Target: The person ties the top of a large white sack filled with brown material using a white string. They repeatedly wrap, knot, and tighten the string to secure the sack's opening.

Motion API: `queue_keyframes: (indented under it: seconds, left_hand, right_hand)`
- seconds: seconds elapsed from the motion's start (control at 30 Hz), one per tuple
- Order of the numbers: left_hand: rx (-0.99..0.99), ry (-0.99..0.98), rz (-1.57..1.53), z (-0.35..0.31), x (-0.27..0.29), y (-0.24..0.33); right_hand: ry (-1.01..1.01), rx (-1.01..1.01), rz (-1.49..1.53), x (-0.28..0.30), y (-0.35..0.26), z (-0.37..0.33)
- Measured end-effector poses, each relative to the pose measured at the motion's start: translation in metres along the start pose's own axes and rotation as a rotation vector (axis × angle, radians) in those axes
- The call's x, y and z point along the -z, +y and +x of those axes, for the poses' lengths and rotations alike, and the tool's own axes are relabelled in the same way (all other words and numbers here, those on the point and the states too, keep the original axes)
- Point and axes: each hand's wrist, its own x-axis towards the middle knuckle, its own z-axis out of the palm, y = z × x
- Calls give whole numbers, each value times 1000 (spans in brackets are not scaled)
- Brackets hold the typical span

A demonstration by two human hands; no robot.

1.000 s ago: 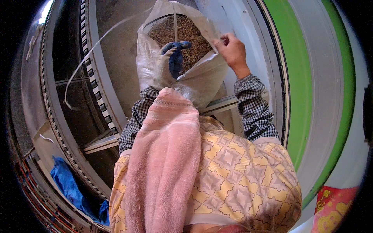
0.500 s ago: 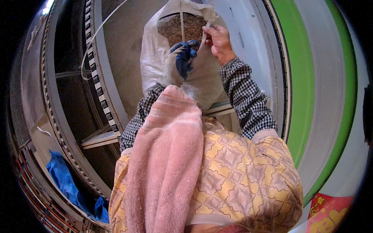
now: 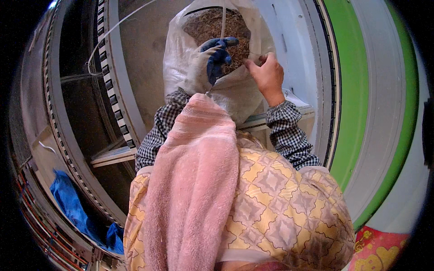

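Observation:
A whitish translucent plastic sack (image 3: 178, 67) gapes at the top, showing brown, shredded, fibrous material (image 3: 205, 28) inside. Over its mouth is my left hand (image 3: 214, 56), in a white glove with blue-coated fingers. Those fingers are bent, the index partly stretched to the right. A narrow white strip (image 3: 224, 20) runs straight down to this hand and ends from view at its fingers, which seem closed on it. My bare right hand (image 3: 269, 77) pinches the sack's right edge between thumb and fingers. Its fingertips are partly hidden.
Grey rails with black-and-white edging (image 3: 110, 86) flank the sack on the left. A wooden crosspiece (image 3: 113, 156) and blue cloth (image 3: 72, 203) lie lower left. To the right are a pale panel and green band (image 3: 348, 90). A pink towel (image 3: 194, 180) hangs before me.
My right hand has moved right and down along the sack's edge, and the mouth shows more brown material. My left hand has risen slightly, its index more extended. The white strip has shifted right.

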Motion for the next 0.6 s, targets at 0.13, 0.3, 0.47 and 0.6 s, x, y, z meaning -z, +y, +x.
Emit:
queue_keyframes:
  seconds: [0.13, 0.3, 0.47, 0.6]
  left_hand:
    - [29, -78, 41, 1, 3, 3]
    - [-106, -68, 276, -3, -2, 12]
    - [-238, 21, 421, -4, -12, 11]
    - [-98, 14, 323, 1, -10, 12]
  right_hand:
    - [-206, -232, 346, -20, 14, -2]
    - [149, 106, 566, -40, 20, 8]
    - [25, -219, 1048, -38, 12, 6]
    - [-53, -436, 1344, -32, 7, 2]
